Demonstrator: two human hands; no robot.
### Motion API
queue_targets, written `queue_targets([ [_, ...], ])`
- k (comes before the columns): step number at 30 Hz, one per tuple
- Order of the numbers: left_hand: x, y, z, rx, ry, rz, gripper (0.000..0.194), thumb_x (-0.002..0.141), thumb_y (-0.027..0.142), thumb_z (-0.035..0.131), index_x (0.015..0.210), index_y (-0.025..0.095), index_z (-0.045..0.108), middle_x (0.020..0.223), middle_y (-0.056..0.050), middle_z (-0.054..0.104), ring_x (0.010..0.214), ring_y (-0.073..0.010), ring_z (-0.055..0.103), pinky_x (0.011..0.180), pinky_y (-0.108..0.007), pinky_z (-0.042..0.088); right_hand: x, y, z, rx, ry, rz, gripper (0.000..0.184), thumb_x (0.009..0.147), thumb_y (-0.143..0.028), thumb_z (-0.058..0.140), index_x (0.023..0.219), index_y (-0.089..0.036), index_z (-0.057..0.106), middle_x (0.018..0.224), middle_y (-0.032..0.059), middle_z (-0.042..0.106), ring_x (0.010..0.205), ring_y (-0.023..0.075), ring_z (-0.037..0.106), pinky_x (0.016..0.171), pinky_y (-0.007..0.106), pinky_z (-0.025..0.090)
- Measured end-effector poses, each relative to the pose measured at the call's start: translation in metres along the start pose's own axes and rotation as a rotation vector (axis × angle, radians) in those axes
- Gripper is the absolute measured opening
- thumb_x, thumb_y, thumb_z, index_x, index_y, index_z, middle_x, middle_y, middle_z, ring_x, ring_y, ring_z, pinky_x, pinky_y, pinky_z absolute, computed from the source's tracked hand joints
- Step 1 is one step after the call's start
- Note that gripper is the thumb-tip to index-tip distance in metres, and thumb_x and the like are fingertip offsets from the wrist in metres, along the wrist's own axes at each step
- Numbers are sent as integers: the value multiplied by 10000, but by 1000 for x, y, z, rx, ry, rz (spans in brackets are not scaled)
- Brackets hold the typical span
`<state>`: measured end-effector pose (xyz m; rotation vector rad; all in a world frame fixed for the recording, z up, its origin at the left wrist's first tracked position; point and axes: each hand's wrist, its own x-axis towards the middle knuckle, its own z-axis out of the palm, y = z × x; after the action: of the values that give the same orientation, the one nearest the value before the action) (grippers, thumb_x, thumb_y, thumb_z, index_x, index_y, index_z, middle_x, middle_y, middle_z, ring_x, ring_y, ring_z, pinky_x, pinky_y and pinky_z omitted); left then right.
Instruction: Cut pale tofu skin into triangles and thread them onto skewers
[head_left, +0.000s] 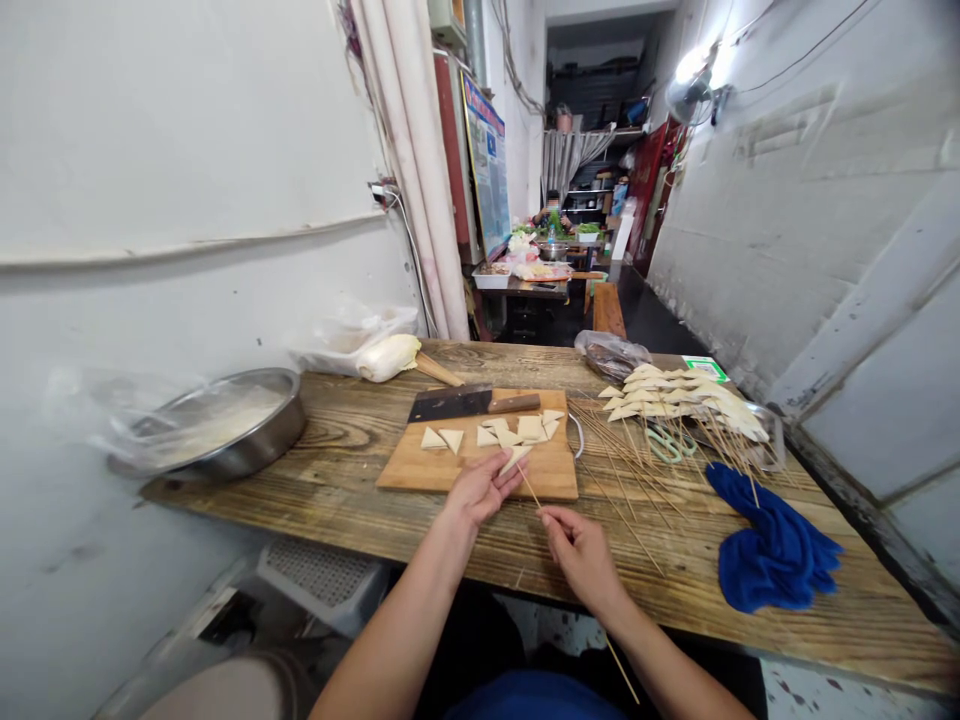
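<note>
My left hand (480, 487) pinches a pale triangular tofu piece (516, 458) at the near edge of the wooden cutting board (420, 466). My right hand (581, 552) is closed on a thin bamboo skewer (529, 488), whose tip reaches the held piece. Several more tofu triangles (495, 433) lie on the board beside a cleaver (471, 403). Finished skewers with tofu (682, 395) are piled to the right, over a scatter of bare skewers (630, 470).
A metal basin (217, 425) covered with plastic film stands at the left. A blue cloth (772, 550) lies at the right, with green scissors (667, 442) among the skewers. A plastic bag with a white vegetable (386, 357) sits by the wall. A person sits far back in the corridor.
</note>
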<state>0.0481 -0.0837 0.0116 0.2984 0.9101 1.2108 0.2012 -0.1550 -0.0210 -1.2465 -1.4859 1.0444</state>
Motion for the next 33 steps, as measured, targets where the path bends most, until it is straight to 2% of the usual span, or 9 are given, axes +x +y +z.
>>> queue_targets([
  [13,-16,2,7,127,-88,11,9,771,82,600,776,88,605,867,-119,683,799,-188,670,765,-308,548,-2,-5,2,4,8,-30,386,817,-491,454,929,-188,664,483,19,530,574,191,559,461,254,418],
  [22,-26,1,9,157,-172,1,113,721,145,677,796,95,610,891,-132,684,856,-225,662,780,-338,541,-2,-7,-2,10,1,-39,406,817,-502,459,973,-189,664,509,21,541,543,175,536,448,246,406],
  [27,-34,0,14,145,-150,99,101,749,184,650,788,93,631,870,-118,689,794,-204,669,758,-329,548,-4,-5,-6,24,-3,-57,416,826,-496,458,1007,-183,665,527,21,554,492,155,503,450,255,412],
  [33,-37,-4,16,182,-178,161,223,696,245,705,842,84,657,873,-125,690,787,-203,664,777,-340,540,-5,-6,-12,-7,12,-86,384,806,-492,487,994,-221,682,583,40,595,599,196,568,485,276,454],
])
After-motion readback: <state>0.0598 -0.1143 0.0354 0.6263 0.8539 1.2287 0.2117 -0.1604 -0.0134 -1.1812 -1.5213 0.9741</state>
